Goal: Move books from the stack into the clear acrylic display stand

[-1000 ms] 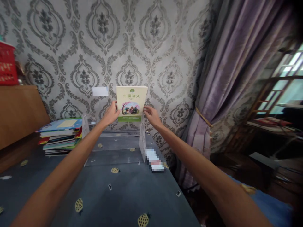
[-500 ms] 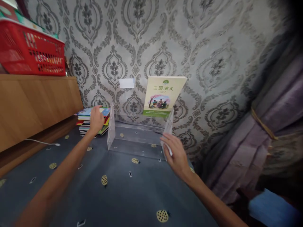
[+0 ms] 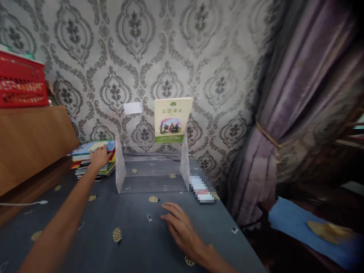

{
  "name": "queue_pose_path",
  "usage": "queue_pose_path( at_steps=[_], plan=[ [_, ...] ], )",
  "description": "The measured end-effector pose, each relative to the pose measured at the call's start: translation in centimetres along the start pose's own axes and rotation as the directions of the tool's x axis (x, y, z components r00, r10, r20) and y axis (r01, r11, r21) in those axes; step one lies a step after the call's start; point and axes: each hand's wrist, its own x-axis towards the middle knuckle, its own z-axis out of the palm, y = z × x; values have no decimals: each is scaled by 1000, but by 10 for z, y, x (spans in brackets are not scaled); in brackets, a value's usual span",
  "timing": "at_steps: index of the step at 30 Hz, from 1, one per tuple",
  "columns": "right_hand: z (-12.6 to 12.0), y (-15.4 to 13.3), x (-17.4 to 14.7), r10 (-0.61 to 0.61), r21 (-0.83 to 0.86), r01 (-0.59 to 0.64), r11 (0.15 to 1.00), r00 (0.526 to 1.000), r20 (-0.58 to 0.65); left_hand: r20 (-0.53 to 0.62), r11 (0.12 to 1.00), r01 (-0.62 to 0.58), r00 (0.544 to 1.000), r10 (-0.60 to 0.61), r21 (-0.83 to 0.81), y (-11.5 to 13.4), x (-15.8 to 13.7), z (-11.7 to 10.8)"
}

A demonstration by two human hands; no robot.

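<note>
My left hand [image 3: 99, 156] rests on the front part of a stack of books [image 3: 82, 151], fingers apart over the top one, which has a blue cover. Nothing is lifted in it. My right hand [image 3: 182, 229] hovers low over the patterned dark tablecloth [image 3: 136, 242], fingers loosely spread, holding nothing. Between the stack and a blurred-out pale item [image 3: 201, 189] stands a clear plastic book rack [image 3: 120, 170] with stepped shelves. One cream and green book [image 3: 170, 121] with Chinese characters stands upright at the right end of its upper level.
To the left is a wooden cabinet [image 3: 34, 132] with a red basket [image 3: 22, 81] on top. A white cable [image 3: 25, 203] lies at the left. Patterned wallpaper backs the table, with a white switch plate or paper [image 3: 132, 108] on it. A purple curtain [image 3: 256, 159] hangs at the right.
My right hand has left the rack's right side and come down toward me, away from the pale item now lying there. My left hand has settled onto the stack. The view has turned right.
</note>
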Motion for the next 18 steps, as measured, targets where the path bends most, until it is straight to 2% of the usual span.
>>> queue_pose_path(
  at_steps=[7, 12, 15, 18],
  plan=[
    [10, 10, -29, -47, 14, 48, 999, 997, -55, 52, 979, -175, 984, 170, 103, -13, -1, -11],
    [12, 15, -28, -28, 61, 33, 998, 996, -85, -14, 959, -259, 965, 262, 117, -55, -24, -17],
    [13, 17, -25, -26, 94, 33, 995, 997, -78, -31, 954, -272, 960, 278, 124, -81, -40, -21],
    [13, 17, -23, -10, 111, 18, 994, 998, -65, -55, 958, -253, 963, 263, 135, -91, -47, -21]
  ],
)
